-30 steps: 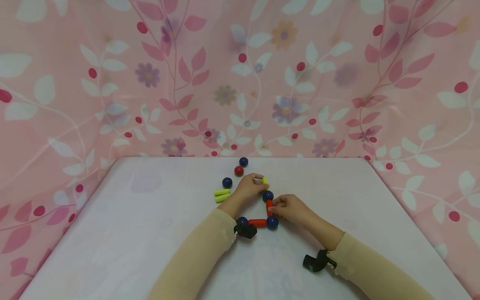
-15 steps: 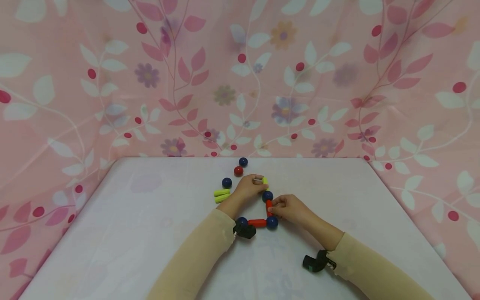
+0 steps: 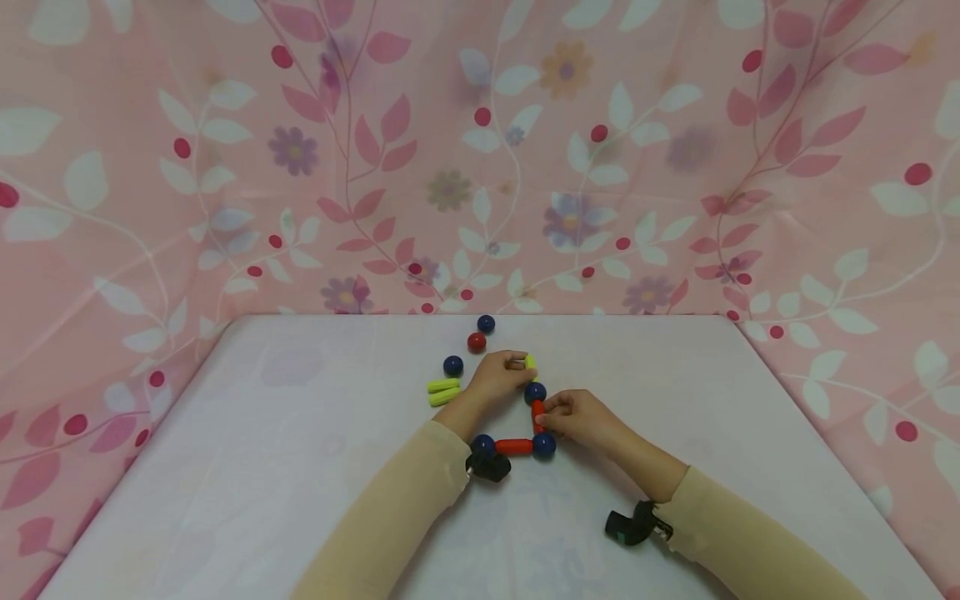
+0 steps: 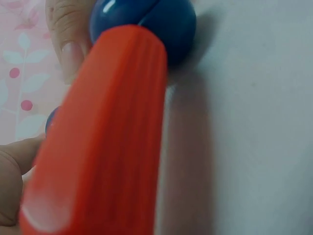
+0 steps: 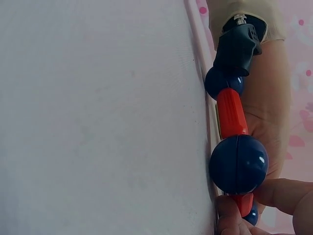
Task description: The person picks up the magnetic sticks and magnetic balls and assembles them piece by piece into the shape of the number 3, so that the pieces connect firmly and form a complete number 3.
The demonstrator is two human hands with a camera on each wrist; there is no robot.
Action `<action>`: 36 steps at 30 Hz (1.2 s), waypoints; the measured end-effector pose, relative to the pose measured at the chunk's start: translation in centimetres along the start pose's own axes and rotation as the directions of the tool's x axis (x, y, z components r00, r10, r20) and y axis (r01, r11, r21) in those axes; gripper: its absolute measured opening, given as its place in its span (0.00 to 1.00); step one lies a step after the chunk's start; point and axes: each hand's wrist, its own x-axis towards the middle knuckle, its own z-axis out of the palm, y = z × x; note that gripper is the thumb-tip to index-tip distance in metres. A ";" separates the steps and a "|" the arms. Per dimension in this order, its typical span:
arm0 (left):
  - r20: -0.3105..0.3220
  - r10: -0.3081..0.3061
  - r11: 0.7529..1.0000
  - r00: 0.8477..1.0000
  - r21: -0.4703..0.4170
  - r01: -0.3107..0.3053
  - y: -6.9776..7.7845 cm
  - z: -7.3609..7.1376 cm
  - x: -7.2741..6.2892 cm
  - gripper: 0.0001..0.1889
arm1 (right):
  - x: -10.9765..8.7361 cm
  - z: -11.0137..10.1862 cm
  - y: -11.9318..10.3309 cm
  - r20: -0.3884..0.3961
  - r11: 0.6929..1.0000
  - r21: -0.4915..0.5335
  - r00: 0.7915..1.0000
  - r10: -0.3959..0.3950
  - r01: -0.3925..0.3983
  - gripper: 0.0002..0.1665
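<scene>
My left hand [image 3: 498, 375] pinches a yellow rod [image 3: 530, 364], whose near end meets a blue ball [image 3: 536, 392]. Below that ball, my right hand [image 3: 585, 417] pinches a red rod [image 3: 537, 414] between thumb and fingers. This rod runs down to a blue corner ball [image 3: 544, 446]. From the corner a second red rod [image 3: 514, 447] leads left to another blue ball [image 3: 483, 446], partly covered by the left wrist camera. In the left wrist view this red rod [image 4: 102, 132] fills the middle. The right wrist view has the corner ball [image 5: 239, 164] beside the right fingers.
Two loose yellow rods [image 3: 444, 392] lie left of the left hand. Beyond them are a loose blue ball [image 3: 453, 366], a red ball [image 3: 477, 342] and another blue ball [image 3: 486, 324] near the back edge of the white table [image 3: 262, 467]. A floral curtain [image 3: 480, 167] hangs behind.
Both hands keep their grips on the rods in nearly the same place. The left wrist camera sits very slightly lower; the loose pieces stay put.
</scene>
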 end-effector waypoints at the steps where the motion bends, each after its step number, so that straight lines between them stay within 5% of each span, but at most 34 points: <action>1: 0.000 0.003 1.000 1.000 0.002 -0.003 0.0 0.0 0.0 0.23 | 0.0 0.0 0.0 0.001 1.000 0.002 1.000 -0.002 0.002 0.16; 36: -0.048 -0.013 0.999 0.999 -0.032 0.012 0.0 0.6 0.1 0.22 | 2.0 -1.1 -0.3 -0.042 0.999 -0.042 0.999 0.016 -0.018 0.21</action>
